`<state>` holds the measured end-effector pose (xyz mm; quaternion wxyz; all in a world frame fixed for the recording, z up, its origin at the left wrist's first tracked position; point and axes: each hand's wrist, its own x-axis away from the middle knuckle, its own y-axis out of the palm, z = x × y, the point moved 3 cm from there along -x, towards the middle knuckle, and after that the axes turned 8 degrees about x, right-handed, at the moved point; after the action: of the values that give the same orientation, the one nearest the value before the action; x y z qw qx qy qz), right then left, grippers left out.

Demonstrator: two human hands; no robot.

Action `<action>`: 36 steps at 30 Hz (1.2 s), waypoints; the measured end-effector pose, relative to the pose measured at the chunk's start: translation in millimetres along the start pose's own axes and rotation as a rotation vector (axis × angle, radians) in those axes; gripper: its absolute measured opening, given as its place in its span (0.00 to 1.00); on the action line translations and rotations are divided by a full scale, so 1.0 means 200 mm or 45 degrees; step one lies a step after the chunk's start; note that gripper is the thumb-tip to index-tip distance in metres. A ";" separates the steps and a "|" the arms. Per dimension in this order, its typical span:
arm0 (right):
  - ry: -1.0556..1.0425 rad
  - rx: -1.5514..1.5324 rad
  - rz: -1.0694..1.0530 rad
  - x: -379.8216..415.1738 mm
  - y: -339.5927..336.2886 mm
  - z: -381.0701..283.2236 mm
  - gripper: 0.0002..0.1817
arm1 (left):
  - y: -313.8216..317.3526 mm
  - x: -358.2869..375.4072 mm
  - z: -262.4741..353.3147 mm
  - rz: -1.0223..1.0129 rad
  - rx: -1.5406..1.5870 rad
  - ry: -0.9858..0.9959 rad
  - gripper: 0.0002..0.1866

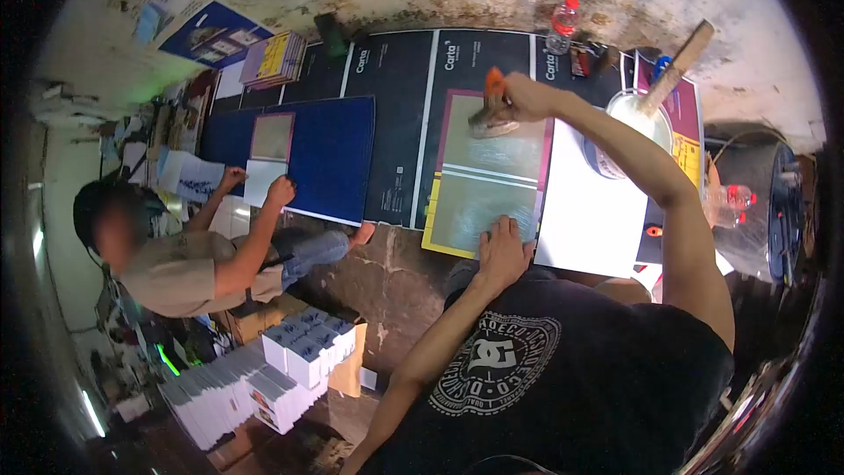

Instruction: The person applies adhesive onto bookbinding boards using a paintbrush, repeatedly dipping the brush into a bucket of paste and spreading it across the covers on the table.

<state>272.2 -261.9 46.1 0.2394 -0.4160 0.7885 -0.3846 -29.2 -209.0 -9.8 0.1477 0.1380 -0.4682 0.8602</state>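
Observation:
My right hand is closed around a wide paste brush with an orange handle. Its bristles rest on the upper board of an opened-out book cover, which has grey-brown boards, a pink and yellow border and pale strips across the middle. Wet, shiny smears show on the boards. Near the cover's lower edge my left hand lies with its fingers stretched out on the lower board. To the right stands a bucket of white paste, with a wooden stick leaning out of it.
White sheets lie right of the cover. A plastic bottle stands at the table's back. On the left, a co-worker handles a white sheet over a blue mat. Stacked printed blocks sit below.

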 end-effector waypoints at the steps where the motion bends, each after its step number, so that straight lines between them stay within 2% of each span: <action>1: -0.056 0.092 0.036 -0.04 0.12 0.07 0.11 | 0.00 0.00 -0.01 0.013 0.036 0.012 0.33; 2: -0.116 0.187 0.074 -0.10 0.18 0.13 0.12 | -0.01 -0.01 -0.01 0.012 0.056 -0.006 0.32; 3: 0.040 0.219 -0.014 -0.20 0.17 0.21 0.11 | -0.02 -0.02 -0.02 0.006 0.075 -0.025 0.31; 5: 0.011 0.143 0.214 -0.35 0.09 0.27 0.10 | -0.03 -0.02 -0.01 0.011 0.113 -0.073 0.29; 7: -0.230 0.516 0.188 -0.51 0.03 0.34 0.11 | -0.05 0.01 -0.01 0.027 0.140 -0.113 0.27; 8: -0.058 0.305 0.100 -0.47 -0.09 0.17 0.15 | -0.05 0.00 -0.02 0.036 0.134 -0.108 0.27; 11: -0.226 0.118 -0.083 -0.38 -0.08 -0.07 0.15 | -0.04 0.00 -0.02 0.051 0.137 -0.101 0.27; 12: -0.302 0.226 -0.314 -0.39 0.03 -0.05 0.15 | -0.04 0.00 -0.02 0.027 0.128 -0.099 0.27; 13: -0.447 0.026 -0.268 -0.37 0.15 -0.04 0.15 | -0.05 0.00 -0.02 0.003 0.113 -0.092 0.27; 15: -0.343 0.300 -0.204 -0.42 0.28 0.09 0.18 | -0.04 -0.02 -0.03 0.007 0.106 -0.097 0.27; 18: -0.111 0.157 -0.030 -0.59 0.19 0.17 0.20 | -0.04 -0.02 0.00 0.041 0.104 -0.109 0.28; 19: -0.201 0.210 0.172 -0.61 0.13 0.14 0.14 | -0.04 0.00 0.00 0.051 0.100 -0.118 0.28; 21: -0.208 0.176 0.025 -0.57 0.06 0.02 0.16 | -0.03 0.00 -0.01 0.033 0.082 -0.114 0.29; 24: -0.333 0.072 -0.376 -0.40 0.17 -0.19 0.14 | -0.02 -0.01 -0.01 0.025 0.091 -0.110 0.30; 27: -0.351 0.123 -0.424 -0.29 0.41 -0.20 0.13 | -0.04 -0.02 -0.01 -0.022 0.081 -0.116 0.30; 28: -0.194 -0.022 -0.324 -0.32 0.39 -0.16 0.14 | -0.04 -0.02 0.00 -0.046 0.079 -0.123 0.30; 31: -0.248 -0.112 0.124 -0.53 0.28 0.05 0.15 | -0.02 0.00 0.00 0.040 0.074 -0.101 0.30; 34: -0.251 0.199 0.201 -0.54 0.07 0.03 0.15 | -0.03 -0.01 -0.01 -0.001 0.086 -0.121 0.29; 36: -0.298 0.080 0.026 -0.39 0.05 -0.06 0.17 | -0.04 -0.02 -0.01 -0.030 0.118 -0.130 0.29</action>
<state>302.1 -187.4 50.5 0.3468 -0.4422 0.7469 -0.3555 -23.1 -203.0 -5.6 0.1273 0.1937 -0.4332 0.8710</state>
